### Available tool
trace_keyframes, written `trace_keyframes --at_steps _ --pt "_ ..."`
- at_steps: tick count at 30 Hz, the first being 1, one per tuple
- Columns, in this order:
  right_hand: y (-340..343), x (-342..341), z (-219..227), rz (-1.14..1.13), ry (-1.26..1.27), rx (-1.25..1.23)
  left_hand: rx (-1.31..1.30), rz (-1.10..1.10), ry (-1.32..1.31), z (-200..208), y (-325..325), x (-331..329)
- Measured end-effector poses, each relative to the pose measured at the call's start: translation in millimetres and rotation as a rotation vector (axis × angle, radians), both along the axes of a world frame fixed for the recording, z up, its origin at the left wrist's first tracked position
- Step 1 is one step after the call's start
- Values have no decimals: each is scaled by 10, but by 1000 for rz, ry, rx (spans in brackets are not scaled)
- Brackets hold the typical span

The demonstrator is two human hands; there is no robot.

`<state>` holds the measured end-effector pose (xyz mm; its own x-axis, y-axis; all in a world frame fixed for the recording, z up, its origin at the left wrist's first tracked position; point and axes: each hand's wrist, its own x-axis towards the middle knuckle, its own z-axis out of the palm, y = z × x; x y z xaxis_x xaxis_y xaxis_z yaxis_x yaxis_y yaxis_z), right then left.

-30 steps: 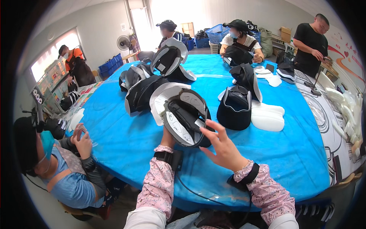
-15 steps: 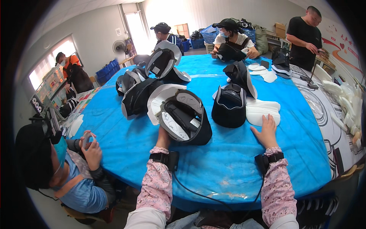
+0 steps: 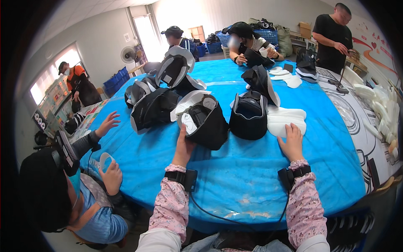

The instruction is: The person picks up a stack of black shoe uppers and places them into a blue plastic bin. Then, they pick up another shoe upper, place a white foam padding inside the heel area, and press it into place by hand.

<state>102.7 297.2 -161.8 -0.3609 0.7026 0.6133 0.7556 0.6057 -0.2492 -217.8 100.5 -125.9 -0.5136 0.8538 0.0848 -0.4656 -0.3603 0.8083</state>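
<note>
My left hand [image 3: 183, 148] grips the near left rim of a black cap [image 3: 212, 130], its thumb up against the side and the other fingers hidden behind it. The cap is tipped with its opening up and away from me; white lining pieces and a black band show inside. My right hand [image 3: 292, 145] lies with fingers spread on the near edge of a stack of white curved pads [image 3: 286, 116]. Between my hands another black cap [image 3: 248, 126] with a grey-edged opening stands on the blue cover, just left of the pads.
More black caps [image 3: 153, 107] with pale brims cluster at the left centre of the blue-covered table [image 3: 247, 180]. A co-worker [image 3: 94, 201] sits close on my left, holding a white curved strip [image 3: 105, 159]. White pieces [image 3: 378, 105] are heaped at the right. Cables hang from my wrist devices.
The cap in my left hand has tilted, showing more of its black outside and less of its inside. My thumb now shows. The left co-worker has reached one hand out over the table.
</note>
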Motion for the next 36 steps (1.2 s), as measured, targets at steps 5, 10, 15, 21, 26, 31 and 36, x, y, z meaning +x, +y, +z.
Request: trace_keyframes --at_steps 5,10,15,21,26,31,36 --pt "130 9 -82 -54 22 81 4 409 49 -36 -30 -235" --pt "110 -20 -65 -42 26 59 173 599 99 46 -89 -231" --pt "28 -28 -15 -153 -10 87 -12 1019 1220 272 -84 234" --pt "143 24 -72 -166 -30 -5 193 655 1290 332 106 693" --pt "-6 -35 96 -141 -65 -1 -120 355 1194 -22 528 870" --pt "14 -79 68 -56 7 73 -238 259 850 -517 976 803" --pt "0 -34 161 -70 -10 7 -161 260 896 -573 1080 818"
